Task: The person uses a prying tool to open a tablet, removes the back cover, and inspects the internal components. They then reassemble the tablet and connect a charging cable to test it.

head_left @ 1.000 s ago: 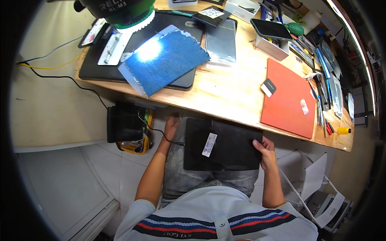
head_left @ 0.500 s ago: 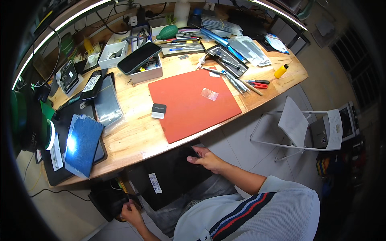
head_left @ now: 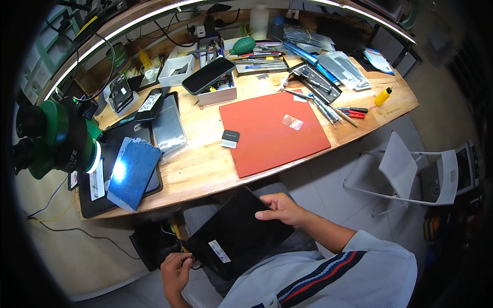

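Note:
Across my lap lies a black tablet (head_left: 246, 233), a flat glossy slab with a white handwritten label near its lower left corner. My right hand (head_left: 281, 210) grips its upper right edge, thumb on top and fingers underneath. At the lower left corner, my left hand (head_left: 176, 269) has its fingers pinched around what looks like the end of a thin dark cable (head_left: 197, 266), right against the tablet's edge. Whether a plug sits in the tablet cannot be made out.
Ahead is a wooden bench (head_left: 197, 169) with an orange mat (head_left: 272, 138), hand tools (head_left: 326, 110) and a phone (head_left: 208, 75) on a white box. A green microscope (head_left: 56, 136) stands at left, beside a blue cloth (head_left: 134, 172). A white folding chair (head_left: 403, 164) stands at right.
The view has swung left. My left hand has risen from beside the dark box below the bench to the tablet's lower left corner. The tablet, still in my right hand, is tilted differently.

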Demonstrator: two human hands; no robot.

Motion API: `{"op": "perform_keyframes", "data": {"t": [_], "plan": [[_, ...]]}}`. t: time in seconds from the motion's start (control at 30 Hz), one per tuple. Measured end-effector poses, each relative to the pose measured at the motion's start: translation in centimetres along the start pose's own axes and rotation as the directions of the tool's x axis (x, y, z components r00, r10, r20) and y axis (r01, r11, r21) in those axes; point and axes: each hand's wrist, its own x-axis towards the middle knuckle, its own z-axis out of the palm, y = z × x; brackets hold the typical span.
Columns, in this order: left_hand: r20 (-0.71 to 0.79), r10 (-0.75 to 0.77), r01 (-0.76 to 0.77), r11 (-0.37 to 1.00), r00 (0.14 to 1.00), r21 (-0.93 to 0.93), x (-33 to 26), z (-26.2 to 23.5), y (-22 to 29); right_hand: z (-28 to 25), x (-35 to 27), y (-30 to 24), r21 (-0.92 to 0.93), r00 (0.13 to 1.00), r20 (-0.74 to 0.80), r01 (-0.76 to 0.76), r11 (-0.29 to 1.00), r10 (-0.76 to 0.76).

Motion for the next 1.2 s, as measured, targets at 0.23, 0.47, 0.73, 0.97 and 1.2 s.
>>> {"op": "perform_keyframes", "data": {"t": [0.23, 0.47, 0.73, 0.97, 1.2], "plan": [[0.154, -0.252, 0.295, 0.834, 0.955, -0.466, -2.4, -2.1, -0.6, 3.4, 2.3, -5.4, 0.023, 0.963, 0.228, 0.141, 0.990, -0.142], [-0.013, -0.210, 0.126, 0.634, 0.978, -0.763, -3.7, -3.9, -1.0, 6.8, 12.4, -11.9, -0.196, 0.906, 0.402, -0.055, 0.979, 0.131], [-0.287, -0.357, -0.085, 0.487, 0.889, -0.869, -0.9, -4.0, -0.4, 13.6, 25.8, -16.2, -0.833, 0.832, 0.486, 0.534, 0.147, -0.267], [-0.422, -0.493, -0.183, 0.460, 0.761, -0.869, 2.3, -5.1, -2.1, 18.0, 29.2, -15.0, -0.907, 0.871, 0.381, 0.417, 0.055, -0.310], [-0.442, -0.514, -0.179, 0.482, 0.735, -0.858, 2.4, -4.7, -3.6, 16.1, 26.3, -14.9, -0.737, 0.622, 0.568, 0.676, 0.003, -0.539]]}}
